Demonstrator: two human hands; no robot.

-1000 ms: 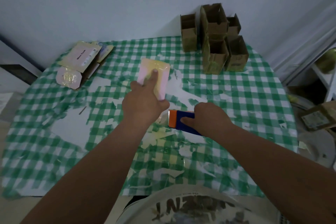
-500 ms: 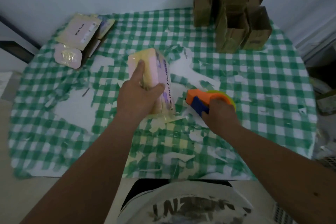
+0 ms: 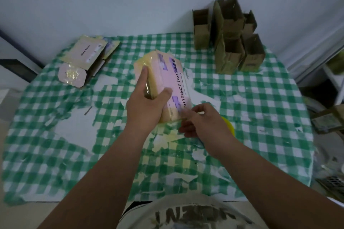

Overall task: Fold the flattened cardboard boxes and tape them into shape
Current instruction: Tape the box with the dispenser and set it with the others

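The near edge of the table (image 3: pixel 46 154) lay just ahead of the person's torso, its checked cloth worn white in patches. Mid-table, the left hand (image 3: pixel 147 106) grasped the pink box (image 3: pixel 167 83) (printed "contact lenses"), thumb on its face, forefinger along one side, holding it tilted above the cloth. The right hand (image 3: pixel 202 122), fingers curled, touched the box's near corner; whether it pinched tape was unclear. A yellow tape dispenser (image 3: pixel 229 124) peeked from behind it. Farther back, flat packs (image 3: pixel 83 57) lay left, folded brown boxes (image 3: pixel 230 39) stood right against the wall.
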